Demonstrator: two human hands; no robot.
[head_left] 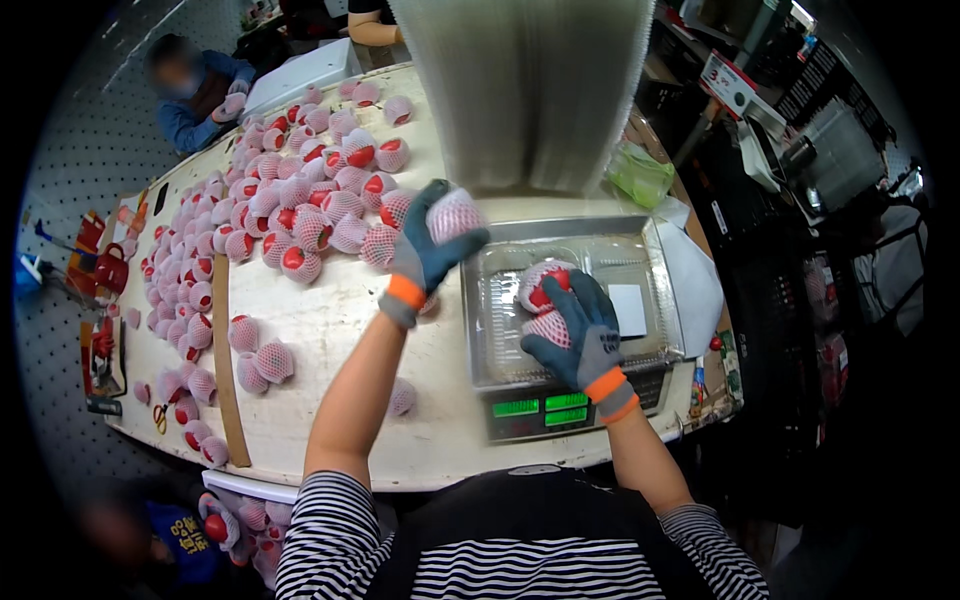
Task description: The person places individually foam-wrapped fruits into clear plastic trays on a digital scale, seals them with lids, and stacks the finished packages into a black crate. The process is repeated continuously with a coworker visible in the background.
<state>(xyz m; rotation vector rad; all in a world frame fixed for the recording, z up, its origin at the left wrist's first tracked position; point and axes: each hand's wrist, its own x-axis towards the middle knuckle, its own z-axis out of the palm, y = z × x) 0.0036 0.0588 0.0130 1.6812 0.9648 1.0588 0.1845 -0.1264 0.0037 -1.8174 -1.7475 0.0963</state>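
Note:
My left hand point(439, 244), in a grey and dark blue work glove, grips a round fruit in a white foam net point(455, 216) above the table, left of the scale. The right hand point(581, 330), gloved alike, reaches into a clear plastic container point(499, 315) on a digital scale point(504, 431). Its thumb and fingers curl around a netted red fruit point(546, 328). Against the fingertips lies another netted red fruit point(536, 289). A white card point(627, 310) shows at the container's right side. Green digits glow on the scale's displays point(566, 407).
Many netted red fruits point(300, 217) cover the table's left part, crossed by a wooden strip point(223, 360). A tall stack of clear plastic containers point(525, 97) stands behind the scale. A green bag point(641, 176) lies right. Two people point(196, 101) work at the left, one beyond the table, one below.

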